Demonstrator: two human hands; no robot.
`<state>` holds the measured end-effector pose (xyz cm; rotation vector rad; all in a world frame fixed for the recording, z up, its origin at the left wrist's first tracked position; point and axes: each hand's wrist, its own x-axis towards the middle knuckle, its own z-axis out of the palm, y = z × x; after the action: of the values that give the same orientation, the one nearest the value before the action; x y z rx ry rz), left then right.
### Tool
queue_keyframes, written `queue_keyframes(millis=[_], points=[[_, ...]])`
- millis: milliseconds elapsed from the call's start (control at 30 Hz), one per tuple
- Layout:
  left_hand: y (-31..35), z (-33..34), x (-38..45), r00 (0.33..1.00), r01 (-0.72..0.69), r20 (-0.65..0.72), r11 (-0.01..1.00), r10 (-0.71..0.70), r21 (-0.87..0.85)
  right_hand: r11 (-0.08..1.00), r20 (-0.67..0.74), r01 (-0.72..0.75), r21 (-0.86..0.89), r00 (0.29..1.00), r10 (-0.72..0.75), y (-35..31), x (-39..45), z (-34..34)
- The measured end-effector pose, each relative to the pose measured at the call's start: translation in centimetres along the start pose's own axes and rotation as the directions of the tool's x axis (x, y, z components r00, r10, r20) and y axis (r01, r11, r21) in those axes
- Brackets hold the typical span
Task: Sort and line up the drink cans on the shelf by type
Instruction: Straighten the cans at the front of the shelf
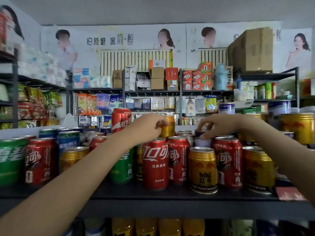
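Mixed drink cans crowd the dark shelf (pixel 153 195): red cola cans (pixel 155 165), gold cans (pixel 202 171), green cans (pixel 10 160) and blue cans (pixel 68 142). My left hand (pixel 150 126) reaches over the front row and grips a gold can (pixel 169 127) raised above the others. My right hand (pixel 218 126) reaches in from the right, its fingers curled round the top of a pale purple-and-white can (pixel 202 140) in a back row. A red cola can (pixel 120 120) stands stacked high behind my left forearm.
More gold cans (pixel 300 128) are stacked at the right. A red tag (pixel 289 193) lies on the shelf's front right. Gold cans (pixel 146 227) fill the shelf below. Across the aisle stand racks of boxes (pixel 157 79) and snack packs (pixel 34 106).
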<state>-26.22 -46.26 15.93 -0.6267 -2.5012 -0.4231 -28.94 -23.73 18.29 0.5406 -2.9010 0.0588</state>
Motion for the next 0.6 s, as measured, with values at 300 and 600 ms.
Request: queue_keyframes(millis=[300,600], points=[[2.8,2.3,1.2,0.987,-0.129,0.063,0.965,0.147,-0.23,0.953,-0.251,0.036,0.302,0.967,0.043,-0.2,-0.1,0.2],[3.8,4.1,-0.1,0.943,-0.296,0.144,0.954,0.299,-0.043,0.873,-0.422,0.077,0.482,0.893,0.154,0.3,-0.6,-1.3]])
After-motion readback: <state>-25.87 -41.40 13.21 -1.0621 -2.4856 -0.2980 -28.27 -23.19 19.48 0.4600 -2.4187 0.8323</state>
